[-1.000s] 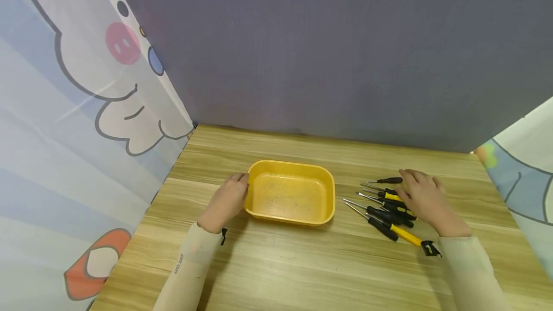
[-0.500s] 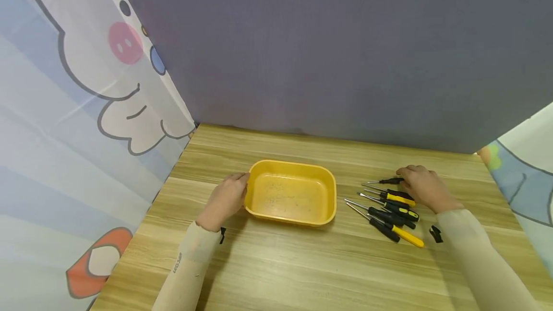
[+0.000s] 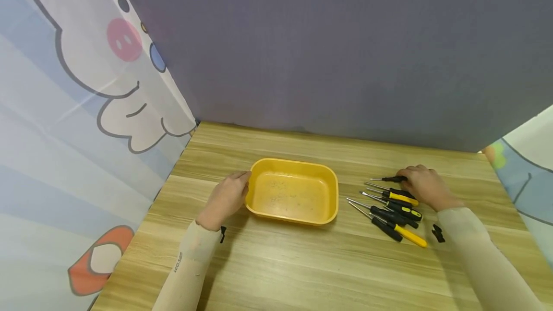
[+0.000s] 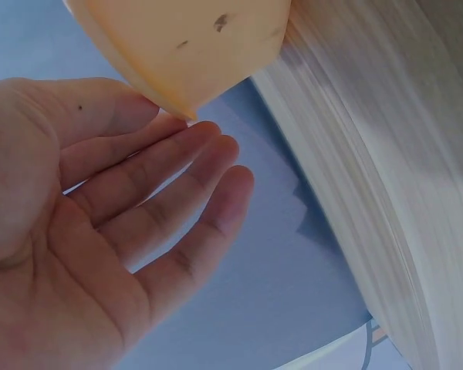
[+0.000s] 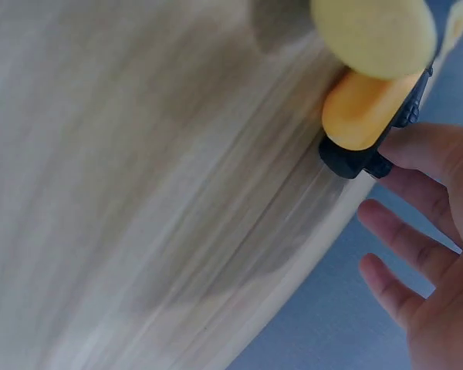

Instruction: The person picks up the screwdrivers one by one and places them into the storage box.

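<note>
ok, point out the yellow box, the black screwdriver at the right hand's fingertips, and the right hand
Yellow box (image 3: 292, 196): head view, bare inside floor.
Black screwdriver (image 3: 391, 179): head view, handle.
Right hand (image 3: 425, 186): head view, back of the hand.

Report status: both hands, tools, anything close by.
Left hand pinches yellow tray at its left end. Right hand pinches farthest black screwdriver by the handle. Other screwdrivers bunched close on its near side.

Showing yellow on the tray (image 3: 291, 198), black and yellow on the screwdriver handles (image 3: 386, 215), silver on the shafts (image 3: 359, 203); running streaky tan grain across the counter (image 3: 298, 265); spreading dark grey over the panel (image 3: 328, 61), pale-blue-and-white cartoon print over the curtain (image 3: 52, 167).
</note>
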A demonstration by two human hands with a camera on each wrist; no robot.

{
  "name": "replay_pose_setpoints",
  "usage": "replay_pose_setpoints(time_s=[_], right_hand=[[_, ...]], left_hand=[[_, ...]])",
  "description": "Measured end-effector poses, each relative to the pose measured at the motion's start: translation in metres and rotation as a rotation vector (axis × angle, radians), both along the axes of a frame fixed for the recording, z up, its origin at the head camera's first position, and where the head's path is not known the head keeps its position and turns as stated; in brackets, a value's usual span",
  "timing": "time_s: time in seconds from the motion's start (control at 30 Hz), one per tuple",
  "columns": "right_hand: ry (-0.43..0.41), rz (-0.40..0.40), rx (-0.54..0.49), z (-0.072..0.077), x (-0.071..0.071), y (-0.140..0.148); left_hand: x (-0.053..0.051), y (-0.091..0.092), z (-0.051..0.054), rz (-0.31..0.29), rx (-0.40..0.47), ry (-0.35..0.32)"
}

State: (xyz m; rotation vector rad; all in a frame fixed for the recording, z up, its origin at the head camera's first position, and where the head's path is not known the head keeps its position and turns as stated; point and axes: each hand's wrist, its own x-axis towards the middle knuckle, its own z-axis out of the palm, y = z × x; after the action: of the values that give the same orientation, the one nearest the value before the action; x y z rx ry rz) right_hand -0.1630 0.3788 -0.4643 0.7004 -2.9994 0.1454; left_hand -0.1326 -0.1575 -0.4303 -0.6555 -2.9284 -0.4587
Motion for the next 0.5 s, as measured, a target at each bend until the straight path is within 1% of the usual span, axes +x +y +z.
replay_pose_setpoints(time_s=[0.17,0.5], right_hand=[[0.004,0.009,-0.003,0.0011,0.0008,-0.0001],[0.054,0.032,-0.037,0.0074,0.0042,-0.0097]], left_hand=[[-0.0005,0.0002,0.0008,0.001,0.014,0.004],[-0.0012,-0.0012,-0.0004,0.018,0.015,-0.029]])
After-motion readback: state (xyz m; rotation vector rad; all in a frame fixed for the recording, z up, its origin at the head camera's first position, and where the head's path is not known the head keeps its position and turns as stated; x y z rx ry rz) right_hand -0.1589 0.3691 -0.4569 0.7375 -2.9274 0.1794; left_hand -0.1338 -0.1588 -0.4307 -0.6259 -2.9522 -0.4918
